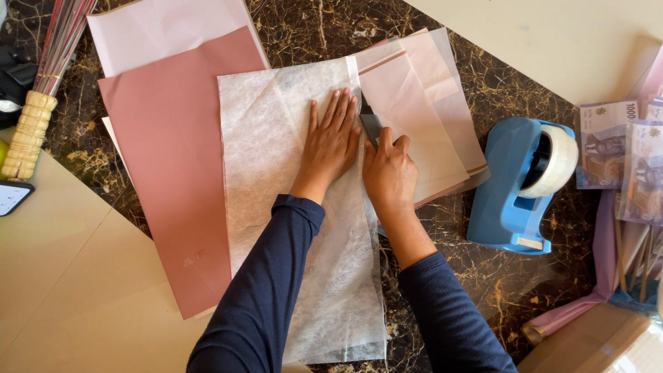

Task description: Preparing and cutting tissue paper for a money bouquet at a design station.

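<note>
My left hand (333, 140) lies flat, fingers spread, on a sheet of white fibrous wrapping paper (276, 207) spread on the dark marble table. Right beside it, my right hand (389, 173) is closed around a dark cutter blade (371, 126), whose tip rests at the right edge of the white sheet. Pale pink translucent sheets (421, 103) lie just right of the blade, partly under the white paper. A dusty-rose sheet (173, 173) sticks out to the left from under the white one.
A blue tape dispenser (521, 183) with a roll stands to the right. Banknotes (625, 155) and thin sticks lie at the far right. A broom-like bundle (41, 90) and a phone (12, 197) sit at the left. Cream boards (69, 276) cover the lower left.
</note>
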